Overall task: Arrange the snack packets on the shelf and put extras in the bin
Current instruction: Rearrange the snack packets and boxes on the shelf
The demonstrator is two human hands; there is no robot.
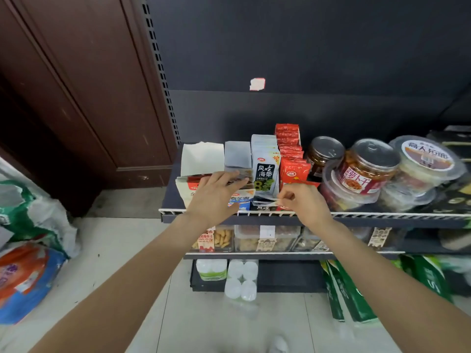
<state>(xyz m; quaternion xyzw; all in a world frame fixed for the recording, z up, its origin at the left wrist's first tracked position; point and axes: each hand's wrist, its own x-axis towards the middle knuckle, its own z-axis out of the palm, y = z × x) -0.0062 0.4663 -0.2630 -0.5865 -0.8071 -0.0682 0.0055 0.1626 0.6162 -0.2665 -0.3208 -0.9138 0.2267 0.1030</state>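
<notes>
Nearest the camera, two bare forearms reach up from the pale tiled floor (122, 250) toward the dark metal shelf with a white wire front rail (369, 214). The left hand (216, 193) lies flat, fingers straight and released, pressing down on a leaning stack of flat snack packets at the shelf's left end (188, 183). The right hand (303, 202) has its grip pinched on the edge of a small packet lying at the front rail (265, 203), just before the row of white seaweed packets with black lettering (265, 171).

To do this well, I judge the left palm should keep the loose stack from sliding while the right lifts the fallen packet by its sealed edge and stands it upright at the front of its own row, label facing out and behind the rail.

Beside that row stand red foil packets (290, 154), then clear plastic jars with grey lids (367, 166). Behind all is the dark back panel (305, 59). No bin is clearly in view.
</notes>
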